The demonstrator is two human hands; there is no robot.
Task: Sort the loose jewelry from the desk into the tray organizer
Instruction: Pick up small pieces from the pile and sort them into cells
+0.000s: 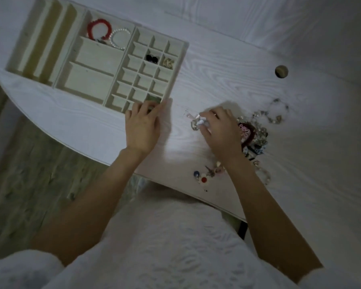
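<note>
On desk: hands touching tray, jewelry.

this looks like a room in a home, likely a bedroom or dressing corner. a white wood-grain desk with a rounded edge fills most of the frame, with a round cable hole at upper right. a cream tray organizer at upper left holds bracelets and earrings, and a heap of loose jewelry lies at centre right. pale wood-look flooring shows at lower left. the light is dim, indoor and uneven.
</note>
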